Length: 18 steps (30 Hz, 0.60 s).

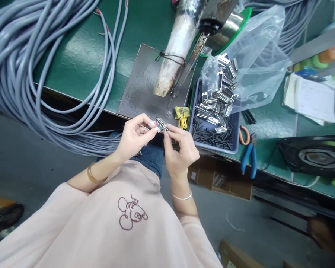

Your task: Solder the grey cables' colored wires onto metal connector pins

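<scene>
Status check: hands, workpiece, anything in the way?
Left hand pinching colored wires. Right hand pinching metal connector. Wires and connector close together. Blue tray off to the right, not blocking.

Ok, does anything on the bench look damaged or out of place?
Yes, two things. The white wrapped tube has a browned lower end, possibly heat-stained. The blue-handled pliers lie with handles apparently past the edge of the bench, so they might get knocked off.

Left hand (134,137) and right hand (182,148) nearly meet, fingers (176,129) pinched
</scene>
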Each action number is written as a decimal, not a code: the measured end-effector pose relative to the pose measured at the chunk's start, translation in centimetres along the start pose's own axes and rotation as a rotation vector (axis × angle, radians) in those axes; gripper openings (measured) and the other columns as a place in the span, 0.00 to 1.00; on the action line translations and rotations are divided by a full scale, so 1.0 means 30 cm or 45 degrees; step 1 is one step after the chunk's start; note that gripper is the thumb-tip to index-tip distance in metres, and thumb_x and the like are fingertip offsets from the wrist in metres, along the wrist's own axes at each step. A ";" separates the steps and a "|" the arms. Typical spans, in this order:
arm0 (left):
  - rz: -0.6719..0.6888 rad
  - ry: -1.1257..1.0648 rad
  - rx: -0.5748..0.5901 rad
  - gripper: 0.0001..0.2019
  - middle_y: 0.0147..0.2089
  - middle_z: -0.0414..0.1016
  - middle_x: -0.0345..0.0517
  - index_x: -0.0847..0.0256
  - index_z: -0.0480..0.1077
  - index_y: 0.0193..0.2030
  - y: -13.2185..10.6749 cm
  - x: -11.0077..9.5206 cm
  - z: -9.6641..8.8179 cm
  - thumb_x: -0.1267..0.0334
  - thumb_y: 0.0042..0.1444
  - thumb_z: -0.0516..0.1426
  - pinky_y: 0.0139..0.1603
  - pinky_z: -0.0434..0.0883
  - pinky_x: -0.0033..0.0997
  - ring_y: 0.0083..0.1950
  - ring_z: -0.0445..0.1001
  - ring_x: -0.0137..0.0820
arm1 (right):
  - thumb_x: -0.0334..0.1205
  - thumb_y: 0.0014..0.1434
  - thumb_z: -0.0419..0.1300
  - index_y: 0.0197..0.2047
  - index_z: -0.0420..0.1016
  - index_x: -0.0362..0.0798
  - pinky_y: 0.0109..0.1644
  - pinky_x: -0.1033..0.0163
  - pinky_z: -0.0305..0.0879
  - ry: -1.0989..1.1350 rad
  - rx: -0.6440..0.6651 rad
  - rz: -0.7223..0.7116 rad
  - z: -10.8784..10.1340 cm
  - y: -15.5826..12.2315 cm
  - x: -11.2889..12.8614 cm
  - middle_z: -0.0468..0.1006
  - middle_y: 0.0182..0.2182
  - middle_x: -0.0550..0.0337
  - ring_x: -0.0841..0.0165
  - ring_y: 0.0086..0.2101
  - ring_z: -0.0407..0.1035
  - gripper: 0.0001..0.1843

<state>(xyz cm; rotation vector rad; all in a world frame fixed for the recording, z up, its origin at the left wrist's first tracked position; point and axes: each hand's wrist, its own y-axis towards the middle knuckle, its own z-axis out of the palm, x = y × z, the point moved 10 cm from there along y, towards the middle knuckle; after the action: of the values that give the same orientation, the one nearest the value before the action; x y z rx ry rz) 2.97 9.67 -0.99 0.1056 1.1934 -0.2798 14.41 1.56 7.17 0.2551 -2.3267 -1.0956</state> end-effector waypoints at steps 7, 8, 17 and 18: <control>0.222 0.165 -0.134 0.10 0.27 0.71 0.34 0.61 0.66 0.29 0.035 -0.048 -0.002 0.67 0.49 0.66 0.18 0.60 0.16 0.19 0.62 0.15 | 0.29 0.62 0.65 0.34 0.70 0.50 0.44 0.63 0.77 0.070 0.020 0.129 0.025 0.032 -0.052 0.85 0.38 0.61 0.70 0.39 0.81 0.09; 0.236 0.186 -0.139 0.10 0.28 0.71 0.34 0.61 0.66 0.29 0.040 -0.054 -0.001 0.68 0.49 0.65 0.18 0.60 0.16 0.19 0.62 0.15 | 0.29 0.62 0.65 0.34 0.70 0.50 0.44 0.63 0.77 0.073 0.017 0.126 0.026 0.038 -0.054 0.85 0.38 0.61 0.70 0.39 0.81 0.09; 0.341 0.334 -0.202 0.06 0.29 0.75 0.37 0.62 0.68 0.28 0.061 -0.097 -0.002 0.68 0.50 0.62 0.22 0.61 0.16 0.22 0.63 0.17 | 0.30 0.62 0.65 0.34 0.71 0.50 0.44 0.63 0.77 0.081 -0.020 0.111 0.030 0.069 -0.068 0.85 0.38 0.63 0.71 0.39 0.81 0.08; 0.339 0.342 -0.206 0.07 0.29 0.75 0.37 0.62 0.67 0.28 0.062 -0.095 -0.003 0.68 0.51 0.62 0.22 0.61 0.16 0.22 0.63 0.17 | 0.30 0.62 0.65 0.35 0.71 0.50 0.44 0.63 0.77 0.082 -0.018 0.114 0.032 0.069 -0.071 0.85 0.38 0.63 0.71 0.39 0.81 0.08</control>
<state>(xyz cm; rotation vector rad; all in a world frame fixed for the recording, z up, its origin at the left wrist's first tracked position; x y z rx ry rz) 2.42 11.94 1.51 0.1629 1.4462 0.0675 15.78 4.36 7.39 0.1761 -2.2503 -1.0445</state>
